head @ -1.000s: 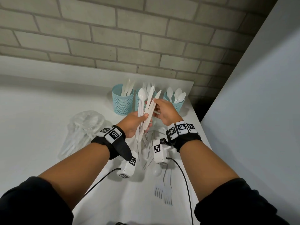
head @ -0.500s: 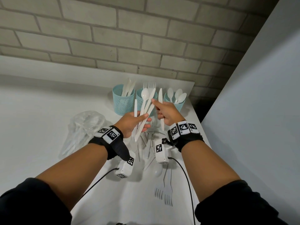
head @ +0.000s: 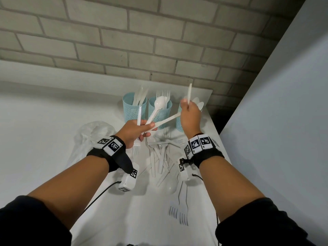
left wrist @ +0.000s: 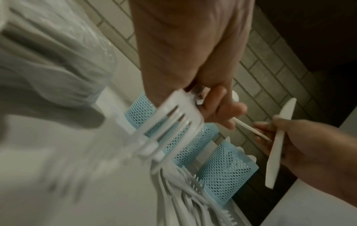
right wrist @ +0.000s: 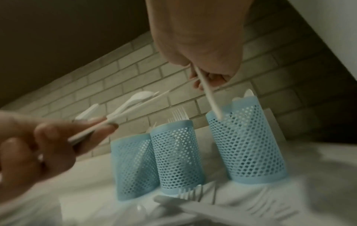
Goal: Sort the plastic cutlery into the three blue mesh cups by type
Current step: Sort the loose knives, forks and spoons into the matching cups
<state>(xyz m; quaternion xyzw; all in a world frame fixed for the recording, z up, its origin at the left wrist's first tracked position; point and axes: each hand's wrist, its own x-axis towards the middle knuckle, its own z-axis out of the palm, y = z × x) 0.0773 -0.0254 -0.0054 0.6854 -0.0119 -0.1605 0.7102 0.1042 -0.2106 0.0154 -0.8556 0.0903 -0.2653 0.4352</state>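
Note:
Three blue mesh cups stand at the back: the left cup [head: 134, 110] has knives, the middle cup [head: 160, 114] forks, the right cup [head: 179, 121] spoons. My left hand [head: 147, 126] grips a fanned bundle of white cutlery with a spoon [head: 159, 103] on top and a fork [left wrist: 173, 116] pointing down. My right hand [head: 186, 102] pinches a single white knife [head: 190, 93] upright above the right cup [right wrist: 249, 137]. The knife's [right wrist: 210, 97] lower end hangs at that cup's rim. One long piece [head: 166, 119] of the bundle reaches toward my right hand.
A loose pile of cutlery [head: 159, 157] lies on the white table [head: 44, 139] under my hands, with a spoon [head: 171, 187] and two forks [head: 179, 210] nearer me. A crumpled clear bag [head: 92, 135] lies left. The table's right edge meets a grey panel [head: 275, 121].
My right hand has drawn one knife out of the bundle and carried it right and up, over the right cup. The bundle in my left hand has fanned out.

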